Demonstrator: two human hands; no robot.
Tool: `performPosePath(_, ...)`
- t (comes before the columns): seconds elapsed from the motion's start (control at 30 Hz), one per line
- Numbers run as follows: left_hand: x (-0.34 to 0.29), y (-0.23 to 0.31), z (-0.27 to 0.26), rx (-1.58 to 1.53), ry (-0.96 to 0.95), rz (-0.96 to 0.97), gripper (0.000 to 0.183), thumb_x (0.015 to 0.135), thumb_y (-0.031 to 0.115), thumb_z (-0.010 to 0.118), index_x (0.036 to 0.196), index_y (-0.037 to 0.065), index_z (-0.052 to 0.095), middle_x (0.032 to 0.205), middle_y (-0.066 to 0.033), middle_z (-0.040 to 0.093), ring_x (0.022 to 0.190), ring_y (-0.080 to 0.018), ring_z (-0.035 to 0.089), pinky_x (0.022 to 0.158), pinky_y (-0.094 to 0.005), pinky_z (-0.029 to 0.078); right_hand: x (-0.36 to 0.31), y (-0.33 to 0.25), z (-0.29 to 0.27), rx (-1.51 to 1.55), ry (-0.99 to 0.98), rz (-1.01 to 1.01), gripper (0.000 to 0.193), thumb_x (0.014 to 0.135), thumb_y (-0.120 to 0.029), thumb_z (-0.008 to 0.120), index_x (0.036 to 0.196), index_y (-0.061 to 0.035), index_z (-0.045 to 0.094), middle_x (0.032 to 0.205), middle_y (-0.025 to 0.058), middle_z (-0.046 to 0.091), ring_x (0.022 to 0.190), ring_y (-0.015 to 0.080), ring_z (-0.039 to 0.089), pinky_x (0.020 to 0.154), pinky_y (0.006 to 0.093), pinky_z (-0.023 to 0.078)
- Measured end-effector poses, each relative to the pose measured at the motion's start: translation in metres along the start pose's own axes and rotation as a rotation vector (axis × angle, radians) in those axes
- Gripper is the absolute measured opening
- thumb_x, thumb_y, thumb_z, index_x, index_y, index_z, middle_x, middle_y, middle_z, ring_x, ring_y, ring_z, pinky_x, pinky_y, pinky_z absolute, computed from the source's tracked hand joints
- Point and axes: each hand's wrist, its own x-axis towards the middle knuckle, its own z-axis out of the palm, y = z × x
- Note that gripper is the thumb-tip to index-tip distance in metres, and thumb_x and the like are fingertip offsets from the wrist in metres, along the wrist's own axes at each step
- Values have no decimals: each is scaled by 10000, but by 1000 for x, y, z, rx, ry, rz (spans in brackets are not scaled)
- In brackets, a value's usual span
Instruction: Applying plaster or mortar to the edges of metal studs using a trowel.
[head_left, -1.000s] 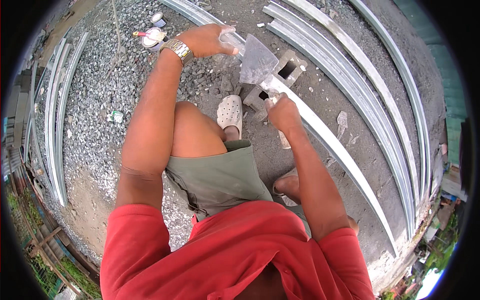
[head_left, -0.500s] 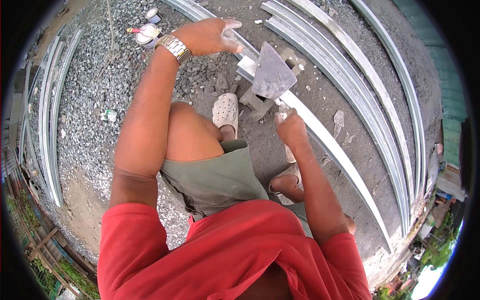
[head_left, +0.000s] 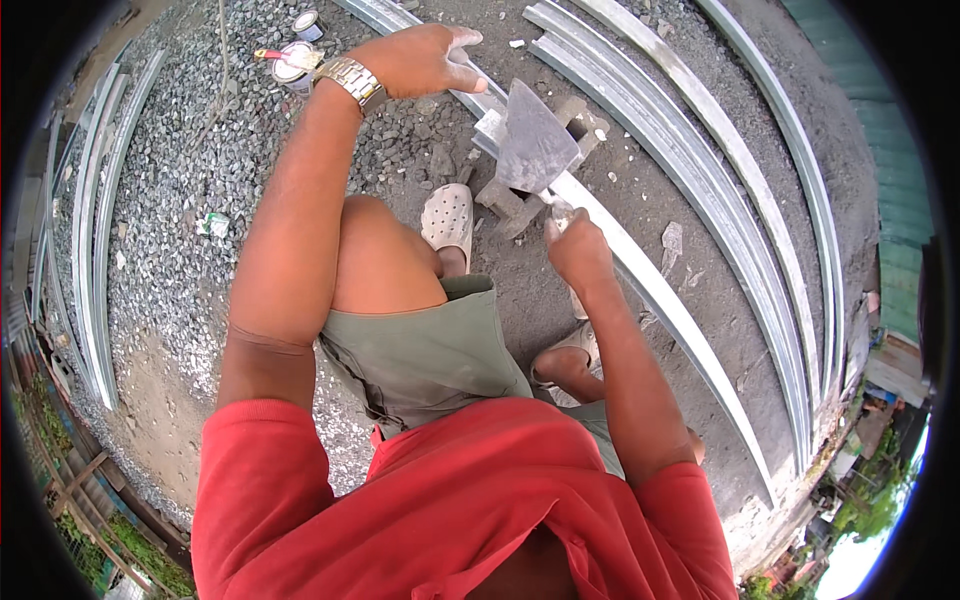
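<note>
My right hand (head_left: 578, 250) is closed round the handle of a trowel (head_left: 535, 145), whose grey triangular blade points away from me over a long metal rail (head_left: 660, 300). The rail lies across a broken concrete block (head_left: 510, 205). My left hand (head_left: 420, 60), with a metal wristwatch, grips the far end of the same rail. I am squatting, with a pale perforated shoe (head_left: 448, 215) planted just beside the block.
Several more curved metal channels (head_left: 700, 170) lie on the dirt at the right, and others (head_left: 90, 250) at the far left. Two small paint cans (head_left: 295, 65) stand on the gravel (head_left: 180, 200) near my left wrist. A green wall (head_left: 890, 150) is at the right.
My right hand and the trowel have shifted slightly toward me and to the right along the rail. My left hand stays on the rail's far end.
</note>
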Motion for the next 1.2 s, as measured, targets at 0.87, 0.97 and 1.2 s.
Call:
performPosePath(0.87, -13, -10, 3, 42, -26, -39, 757, 782, 513, 663, 1360, 71, 454, 1252, -255, 545, 1159, -354, 539, 985, -383, 413, -17, 50, 5, -43, -13, 7, 507, 861, -371, 585, 1120, 55, 489, 940, 290, 638, 908, 431, 626, 815, 488, 490)
performPosePath(0.97, -17, -9, -8, 24, -8, -36, 744, 792, 498, 663, 1359, 66, 451, 1235, -256, 556, 1142, -356, 549, 979, -381, 417, -41, 56, 10, -37, -17, 33, 520, 868, -383, 576, 1142, 47, 468, 925, 292, 638, 898, 430, 630, 811, 485, 494)
performPosePath(1.2, -3, 1, 2, 107, 42, 26, 747, 785, 500, 672, 1349, 58, 461, 1209, -263, 569, 1126, -365, 559, 964, -387, 431, 18, -43, 11, -57, -8, -76, 451, 860, -357, 584, 1073, 35, 515, 936, 256, 653, 892, 404, 643, 820, 465, 502)
